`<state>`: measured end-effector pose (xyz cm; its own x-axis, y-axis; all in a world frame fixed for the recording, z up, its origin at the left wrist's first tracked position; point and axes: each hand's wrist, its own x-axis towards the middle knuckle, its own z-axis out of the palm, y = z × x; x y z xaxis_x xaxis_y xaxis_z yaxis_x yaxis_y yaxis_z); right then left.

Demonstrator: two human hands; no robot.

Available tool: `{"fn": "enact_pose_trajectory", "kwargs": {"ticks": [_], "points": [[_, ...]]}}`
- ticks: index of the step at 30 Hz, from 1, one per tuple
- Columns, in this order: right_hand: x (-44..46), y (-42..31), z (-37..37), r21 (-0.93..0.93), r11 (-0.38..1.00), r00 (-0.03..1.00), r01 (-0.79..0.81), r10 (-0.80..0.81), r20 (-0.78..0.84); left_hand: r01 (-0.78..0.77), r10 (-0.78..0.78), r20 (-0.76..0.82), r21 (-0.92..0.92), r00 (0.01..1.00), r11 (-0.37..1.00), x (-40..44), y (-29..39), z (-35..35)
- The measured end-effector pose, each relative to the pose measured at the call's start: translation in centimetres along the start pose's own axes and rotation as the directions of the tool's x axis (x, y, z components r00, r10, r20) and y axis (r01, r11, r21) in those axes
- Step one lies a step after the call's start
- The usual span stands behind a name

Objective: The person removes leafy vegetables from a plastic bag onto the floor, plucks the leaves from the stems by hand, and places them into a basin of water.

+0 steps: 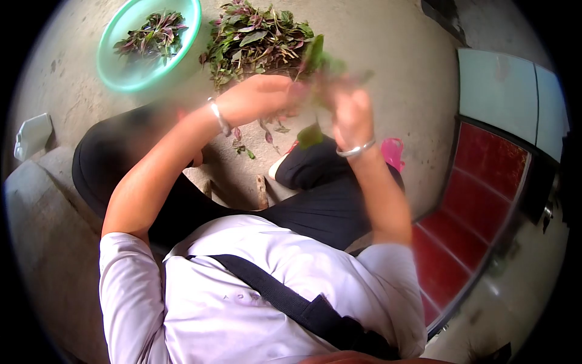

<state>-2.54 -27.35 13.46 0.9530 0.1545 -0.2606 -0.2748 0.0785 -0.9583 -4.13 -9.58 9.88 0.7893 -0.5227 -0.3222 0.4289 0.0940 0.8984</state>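
A blurred sprig of green and purple leafy greens point(314, 56) is between my two hands, in front of my knees. My left hand point(264, 100) has its fingers curled around part of it, with purplish leaf at the fingertips. My right hand point(351, 118) is closed on the stem side, smeared by motion; a broad green leaf hangs below it. Just beyond my hands lies a heap of the same greens point(257, 45) on the floor. To its left, a pale green plastic basin point(109, 60) holds a smaller bunch of leaves point(154, 35).
Loose leaves point(244, 150) lie on the concrete floor point(400, 54) between my legs. A pink plastic object point(393, 153) is beside my right knee. Red tiles point(485, 164) and a pale cabinet point(498, 85) stand at the right. A white container point(33, 134) is at the far left.
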Motion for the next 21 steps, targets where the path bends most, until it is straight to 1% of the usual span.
{"fn": "enact_pose_trajectory", "kwargs": {"ticks": [1, 2, 3, 4, 5, 6, 7, 8, 10, 11, 12, 13, 14, 16, 17, 19, 20, 21], "points": [[-0.4, 0.0, -0.2, -0.208, 0.973, 0.995, 0.095, -0.093, 0.019, -0.027, 0.034, -0.031, 0.190, 0.999, 0.981, 0.4, -0.5, -0.4], [-0.5, 0.3, -0.2, -0.403, 0.896, 0.982, 0.187, -0.179, 0.058, -0.045, 0.071, -0.057, 0.374, 0.996, 0.927, 0.5, -0.7, -0.7], [-0.3, 1.4, 0.1, -0.364, 0.899, 0.963, 0.245, -0.269, -0.016, -0.072, 0.162, -0.143, 0.493, 0.976, 0.867, -0.1, 0.7, -0.3], [-0.6, 1.7, 0.0, -0.424, 0.870, 0.956, 0.252, -0.293, -0.032, -0.025, 0.139, -0.182, 0.520, 0.973, 0.854, -0.1, 0.6, -0.2], [-0.4, 2.3, 0.0, -0.342, 0.886, 0.927, 0.314, -0.364, -0.092, 0.051, 0.087, -0.277, 0.456, 0.957, 0.889, 0.4, -1.1, -0.7], [-0.7, 0.2, 0.1, -0.455, 0.840, 0.923, 0.296, -0.373, -0.088, 0.119, 0.032, -0.367, 0.381, 0.930, 0.917, 0.8, -2.6, -1.2], [0.2, 0.6, -0.7, -0.260, 0.930, 0.908, 0.259, -0.326, -0.262, 0.210, -0.173, -0.428, 0.040, 0.887, 0.977, 0.2, -1.6, -1.1], [1.2, 0.6, -1.7, -0.205, 0.908, 0.876, 0.365, -0.409, -0.254, 0.173, -0.176, -0.408, -0.044, 0.896, 0.984, 0.0, -1.4, -1.0], [2.0, 0.3, -1.8, -0.198, 0.945, 0.932, 0.260, -0.300, -0.204, 0.100, -0.163, -0.346, -0.193, 0.924, 0.976, 0.2, -1.6, -1.3], [1.6, 0.4, -1.4, -0.245, 0.948, 0.965, 0.202, -0.236, -0.115, 0.059, -0.097, -0.268, -0.144, 0.959, 0.988, 0.6, -2.7, -1.8], [1.2, 0.4, -0.6, -0.301, 0.942, 0.986, 0.146, -0.162, -0.030, 0.033, -0.077, -0.211, -0.205, 0.974, 0.978, 0.5, -2.3, -1.5], [1.3, 1.6, -0.7, -0.443, 0.883, 0.986, 0.157, -0.165, 0.019, 0.034, -0.103, -0.178, -0.354, 0.979, 0.935, 0.4, -2.0, -1.0], [1.0, 1.9, 0.0, -0.498, 0.850, 0.985, 0.170, -0.166, 0.052, 0.037, -0.121, -0.139, -0.496, 0.983, 0.868, 0.2, -1.6, -0.4], [0.9, 2.5, 0.2, -0.501, 0.844, 0.982, 0.189, -0.165, 0.092, 0.062, -0.131, -0.121, -0.458, 0.984, 0.887, 0.1, -1.2, -0.2], [1.0, 2.3, 0.1, -0.555, 0.815, 0.986, 0.168, -0.136, 0.099, 0.077, -0.138, -0.109, -0.438, 0.984, 0.896, 0.2, -1.2, -0.1], [1.3, 1.9, -0.1, -0.655, 0.745, 0.992, 0.124, -0.075, 0.103, 0.082, -0.169, -0.187, -0.398, 0.968, 0.914, 0.0, -1.7, -0.4], [1.5, 1.8, -0.1, -0.598, 0.797, 0.994, 0.080, -0.016, 0.112, 0.089, -0.183, -0.221, -0.378, 0.958, 0.922, -0.1, -1.9, -0.7], [1.6, 1.7, -0.1, -0.541, 0.841, 0.992, 0.032, 0.038, 0.118, 0.093, -0.187, -0.317, -0.290, 0.930, 0.952, -0.4, -1.2, -1.0]]}}
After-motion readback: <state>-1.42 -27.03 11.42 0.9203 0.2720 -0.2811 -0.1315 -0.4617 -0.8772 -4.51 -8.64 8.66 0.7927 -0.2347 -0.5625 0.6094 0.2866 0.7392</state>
